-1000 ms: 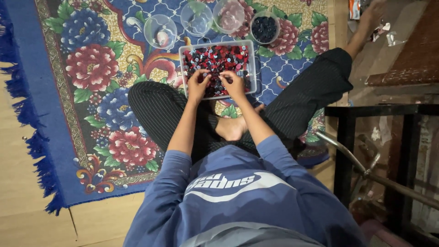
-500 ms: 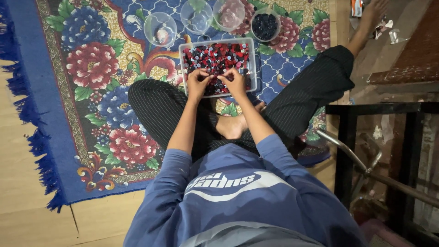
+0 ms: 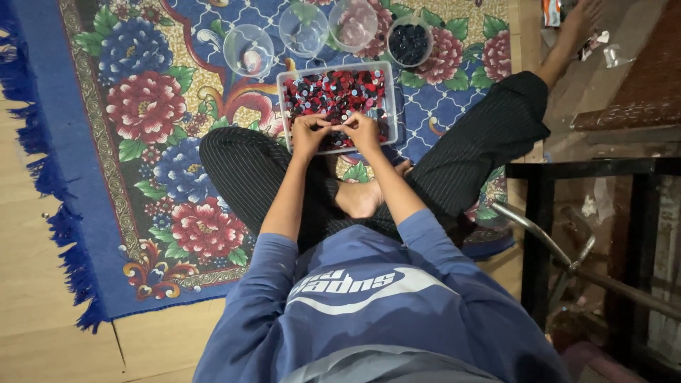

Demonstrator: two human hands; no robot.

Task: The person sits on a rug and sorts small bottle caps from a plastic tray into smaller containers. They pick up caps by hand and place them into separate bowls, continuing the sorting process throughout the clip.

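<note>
I sit on a flowered rug with a clear rectangular tray [image 3: 284, 106] in front of my crossed legs, filled with small red and dark round pieces [image 3: 333, 92]. My left hand [image 3: 310, 133] and my right hand [image 3: 361, 130] rest at the tray's near edge, fingertips pinched together and touching each other over the pieces. What the fingers pinch is too small to make out. Beyond the tray stand several clear round bowls: one nearly bare [image 3: 248, 51], one bare [image 3: 303, 30], one with reddish pieces [image 3: 352, 23], one with dark pieces [image 3: 409, 41].
The blue, fringed rug [image 3: 142, 142] lies on a wooden floor [image 3: 42, 333]. A black metal frame [image 3: 539, 234] with a curved metal tube [image 3: 546, 234] stands at the right. A brown mat [image 3: 638, 85] and scraps of litter lie at the upper right near my foot.
My two hands have drawn closer together at the tray's near edge until the fingertips meet. The view has shifted slightly; the bowls and tray have stayed in place.
</note>
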